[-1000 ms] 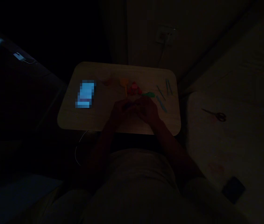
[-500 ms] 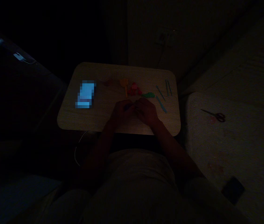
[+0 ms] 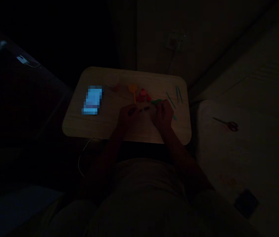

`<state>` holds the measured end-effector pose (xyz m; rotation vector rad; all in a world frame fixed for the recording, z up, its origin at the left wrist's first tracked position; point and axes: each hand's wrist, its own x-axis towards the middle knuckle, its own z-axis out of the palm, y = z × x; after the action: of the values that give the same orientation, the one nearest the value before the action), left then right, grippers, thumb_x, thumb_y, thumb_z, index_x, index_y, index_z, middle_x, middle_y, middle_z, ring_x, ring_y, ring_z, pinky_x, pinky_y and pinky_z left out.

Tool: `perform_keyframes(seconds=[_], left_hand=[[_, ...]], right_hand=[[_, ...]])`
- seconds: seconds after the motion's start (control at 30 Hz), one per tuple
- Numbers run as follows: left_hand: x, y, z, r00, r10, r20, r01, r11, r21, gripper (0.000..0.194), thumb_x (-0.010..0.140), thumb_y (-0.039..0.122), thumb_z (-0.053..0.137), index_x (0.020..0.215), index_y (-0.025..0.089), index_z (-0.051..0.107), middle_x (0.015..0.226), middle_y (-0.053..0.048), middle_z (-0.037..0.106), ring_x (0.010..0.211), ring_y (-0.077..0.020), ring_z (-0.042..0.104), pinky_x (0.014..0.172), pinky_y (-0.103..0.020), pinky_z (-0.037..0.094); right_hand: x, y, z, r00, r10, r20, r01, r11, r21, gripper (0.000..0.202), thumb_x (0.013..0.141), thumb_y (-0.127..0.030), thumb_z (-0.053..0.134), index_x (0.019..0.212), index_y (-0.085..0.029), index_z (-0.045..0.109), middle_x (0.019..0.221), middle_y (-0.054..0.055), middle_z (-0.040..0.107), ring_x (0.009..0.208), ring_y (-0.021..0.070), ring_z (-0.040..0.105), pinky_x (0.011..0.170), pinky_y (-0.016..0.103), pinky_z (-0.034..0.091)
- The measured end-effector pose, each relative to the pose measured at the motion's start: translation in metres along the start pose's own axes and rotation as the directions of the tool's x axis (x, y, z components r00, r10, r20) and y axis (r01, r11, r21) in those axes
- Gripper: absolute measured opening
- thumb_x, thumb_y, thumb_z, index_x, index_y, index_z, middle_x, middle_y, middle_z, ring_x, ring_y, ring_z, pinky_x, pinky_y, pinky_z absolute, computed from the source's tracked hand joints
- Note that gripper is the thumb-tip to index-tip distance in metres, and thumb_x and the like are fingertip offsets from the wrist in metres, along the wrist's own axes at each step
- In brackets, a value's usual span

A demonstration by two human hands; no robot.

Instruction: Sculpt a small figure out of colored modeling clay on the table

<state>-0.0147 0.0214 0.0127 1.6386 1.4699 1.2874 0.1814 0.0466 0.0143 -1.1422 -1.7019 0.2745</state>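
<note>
In the dim light my left hand (image 3: 127, 117) is curled closed over the small table, around a dark purplish lump (image 3: 131, 112) whose kind I cannot make out. My right hand (image 3: 164, 114) is apart from it, fingers bent together near the green leaf-like piece (image 3: 156, 101); anything in them is too dark to name. Small dark bits (image 3: 146, 108) lie between the hands. Just beyond sits a red shaped figure (image 3: 143, 95), with an orange piece (image 3: 133, 89) with a round head and straight stem to its left. A teal flat tool (image 3: 175, 117) is partly hidden behind my right hand.
A lit phone-like screen (image 3: 92, 100), pixelated, lies on the table's (image 3: 75, 128) left. Thin teal sticks (image 3: 179, 94) lie at the right, and a faint reddish item (image 3: 114, 87) at the back. Scissors (image 3: 230, 125) rest on the pale surface to the right.
My hands, formerly together, have separated: the right moved rightward over the teal tool. The small dark bits between them now show. The view has shifted slightly.
</note>
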Motion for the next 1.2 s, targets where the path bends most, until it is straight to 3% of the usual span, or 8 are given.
perform_keyframes(seconds=[0.07, 0.13, 0.3, 0.47, 0.63, 0.9, 1.07, 1.2], left_hand=[[0.000, -0.002, -0.001, 0.998, -0.030, -0.056, 0.029, 0.999, -0.016, 0.024, 0.090, 0.034, 0.062, 0.070, 0.020, 0.061, 0.065, 0.000, 0.056, 0.063, -0.0142, 0.052, 0.059, -0.027, 0.043], [0.000, -0.002, -0.001, 0.996, -0.044, -0.071, 0.042, 0.999, -0.021, 0.025, 0.090, 0.035, 0.062, 0.071, 0.020, 0.060, 0.066, 0.000, 0.056, 0.063, -0.0139, 0.052, 0.058, -0.027, 0.043], [0.000, 0.003, 0.000, 1.000, -0.014, -0.023, 0.015, 1.000, 0.019, 0.025, 0.089, 0.036, 0.064, 0.071, 0.020, 0.059, 0.064, 0.002, 0.053, 0.061, -0.0127, 0.049, 0.058, -0.026, 0.041], [0.000, 0.005, 0.000, 1.000, 0.004, -0.005, -0.004, 1.000, 0.013, 0.026, 0.090, 0.036, 0.063, 0.071, 0.019, 0.058, 0.063, 0.002, 0.050, 0.060, -0.0122, 0.046, 0.056, -0.026, 0.036], [0.000, 0.008, -0.001, 1.000, -0.025, 0.003, 0.025, 1.000, 0.014, 0.024, 0.088, 0.036, 0.063, 0.073, 0.019, 0.059, 0.064, 0.003, 0.049, 0.061, -0.0120, 0.044, 0.057, -0.026, 0.034], [0.000, 0.008, -0.001, 0.999, -0.041, 0.014, 0.041, 0.999, 0.008, 0.024, 0.089, 0.036, 0.064, 0.073, 0.018, 0.061, 0.064, 0.002, 0.051, 0.061, -0.0120, 0.045, 0.058, -0.026, 0.034], [0.000, 0.006, -0.001, 0.999, -0.036, 0.013, 0.036, 0.999, 0.019, 0.023, 0.090, 0.036, 0.064, 0.075, 0.018, 0.062, 0.064, 0.002, 0.052, 0.061, -0.0121, 0.046, 0.057, -0.025, 0.035], [0.000, 0.005, 0.000, 0.999, -0.032, 0.015, 0.032, 0.999, 0.009, 0.023, 0.089, 0.036, 0.063, 0.076, 0.018, 0.062, 0.065, 0.002, 0.052, 0.061, -0.0122, 0.046, 0.058, -0.026, 0.035]], right_hand=[[0.001, 0.006, 0.000, 0.988, 0.110, -0.108, -0.107, 0.994, 0.032, 0.040, 0.110, -0.048, 0.033, 0.095, -0.023, 0.061, 0.081, 0.004, 0.059, 0.079, 0.0212, 0.062, 0.073, 0.035, 0.051], [0.002, 0.009, -0.001, 0.982, 0.153, -0.106, -0.144, 0.985, 0.093, 0.038, 0.109, -0.048, 0.036, 0.099, -0.023, 0.062, 0.085, 0.005, 0.062, 0.083, 0.0213, 0.064, 0.076, 0.035, 0.052], [0.004, 0.002, -0.002, 0.996, 0.076, 0.048, -0.084, 0.973, 0.217, 0.030, 0.105, -0.045, 0.047, 0.106, -0.025, 0.070, 0.102, 0.008, 0.072, 0.097, 0.0242, 0.069, 0.090, 0.041, 0.056], [0.005, 0.005, 0.000, 0.997, 0.075, -0.015, -0.068, 0.959, 0.277, 0.026, 0.104, -0.041, 0.051, 0.107, -0.026, 0.073, 0.105, 0.007, 0.075, 0.101, 0.0231, 0.070, 0.091, 0.041, 0.056], [0.005, 0.008, 0.001, 0.999, 0.037, 0.022, -0.042, 0.957, 0.286, 0.023, 0.103, -0.038, 0.055, 0.100, -0.026, 0.074, 0.095, 0.004, 0.074, 0.092, 0.0206, 0.070, 0.086, 0.038, 0.056], [0.006, 0.007, -0.001, 1.000, 0.015, -0.006, -0.013, 0.961, 0.277, 0.028, 0.106, -0.039, 0.049, 0.109, -0.026, 0.073, 0.101, 0.006, 0.072, 0.099, 0.0225, 0.068, 0.090, 0.041, 0.054], [0.003, 0.010, 0.002, 0.995, 0.095, 0.008, -0.092, 0.940, 0.328, 0.027, 0.103, -0.046, 0.053, 0.115, -0.026, 0.068, 0.105, 0.006, 0.071, 0.096, 0.0205, 0.067, 0.087, 0.038, 0.055], [0.003, 0.010, 0.003, 0.991, 0.132, 0.016, -0.130, 0.934, 0.332, 0.025, 0.103, -0.045, 0.054, 0.101, -0.024, 0.068, 0.094, 0.004, 0.070, 0.086, 0.0183, 0.066, 0.078, 0.033, 0.054]])
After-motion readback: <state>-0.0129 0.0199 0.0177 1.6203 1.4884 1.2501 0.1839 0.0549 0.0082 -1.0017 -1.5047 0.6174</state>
